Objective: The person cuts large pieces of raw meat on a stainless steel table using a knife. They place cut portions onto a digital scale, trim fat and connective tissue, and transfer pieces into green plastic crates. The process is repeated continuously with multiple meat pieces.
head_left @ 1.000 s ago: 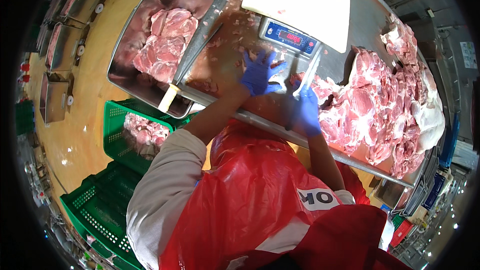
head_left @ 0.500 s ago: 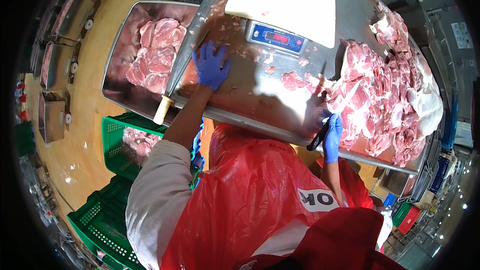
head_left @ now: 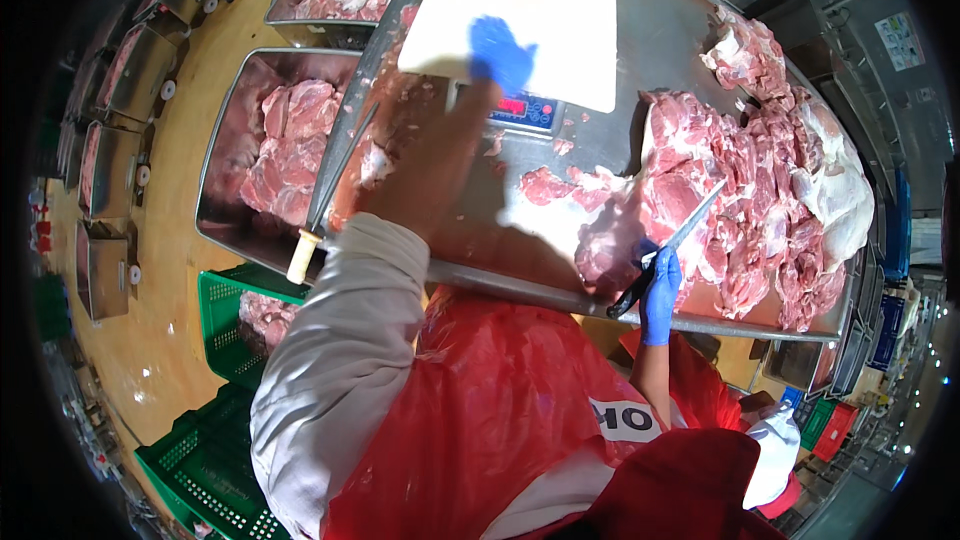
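My left hand (head_left: 499, 56), in a blue glove, reaches over the white board (head_left: 560, 20). It looks open with no object in it, though slightly blurred; whether it touches the board I cannot tell. Below the board's near edge shows a scale with a lit blue display panel (head_left: 540, 116). My right hand (head_left: 660, 292), also blue-gloved, is closed around the black handle of a knife (head_left: 690, 220). The blade points up and right, over a pile of raw meat (head_left: 750, 200). A cut of meat (head_left: 608, 250) lies just left of that hand.
A sharpening steel (head_left: 304, 255) with a pale handle lies along the metal table's (head_left: 500, 285) left edge. Steel tubs of meat (head_left: 225, 180) stand beyond that edge. Green crates (head_left: 205, 450) stand at lower left. Another person's red-and-white clothing (head_left: 770, 450) appears at lower right.
My left hand has moved from the table's left side up and right, over the white board. My right hand keeps the knife near the meat pile. The whole view has shifted slightly.
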Motion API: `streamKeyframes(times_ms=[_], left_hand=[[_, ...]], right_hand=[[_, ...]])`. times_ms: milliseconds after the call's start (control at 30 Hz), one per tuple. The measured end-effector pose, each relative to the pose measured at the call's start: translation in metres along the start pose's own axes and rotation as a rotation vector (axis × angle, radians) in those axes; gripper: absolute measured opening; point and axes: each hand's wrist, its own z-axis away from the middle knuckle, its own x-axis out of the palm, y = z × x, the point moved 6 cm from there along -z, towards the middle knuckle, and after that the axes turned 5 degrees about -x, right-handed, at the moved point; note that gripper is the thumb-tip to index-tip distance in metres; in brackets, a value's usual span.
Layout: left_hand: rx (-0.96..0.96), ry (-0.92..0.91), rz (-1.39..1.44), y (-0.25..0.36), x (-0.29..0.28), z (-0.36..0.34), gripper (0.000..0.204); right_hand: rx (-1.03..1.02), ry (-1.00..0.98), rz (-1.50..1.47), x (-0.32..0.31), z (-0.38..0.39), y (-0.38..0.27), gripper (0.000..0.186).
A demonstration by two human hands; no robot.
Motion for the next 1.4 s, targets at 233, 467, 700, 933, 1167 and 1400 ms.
streamKeyframes(times_ms=[233,467,700,933,1167,1400], left_hand=[[0.313,0.261,0.447,0.121,0.000,-0.033,0.064],[-0.127,-0.246,-0.041,-0.035,0.066,-0.151,0.084],[0.310,-0.673,0.975,0.270,0.043,-0.010,0.032],[0.555,-0.574,0.681,0.254,-0.064,0.196,0.096],[0.412,-0.819,0.485,0.252,-0.018,0.242,0.142],[0.540,-0.812,0.412,0.277,0.020,0.237,0.149]], right_hand=[[0.094,0.100,-0.051,-0.072,0.026,0.010,0.043],[0.063,0.478,-0.027,-0.160,0.096,0.018,0.041],[0.014,0.342,-0.040,-0.159,0.036,0.020,0.041],[0.020,0.182,0.137,-0.173,-0.060,0.014,0.027],[0.037,-0.004,0.237,-0.189,-0.136,-0.003,0.032],[0.289,-0.179,0.337,-0.199,-0.118,0.042,0.045]])
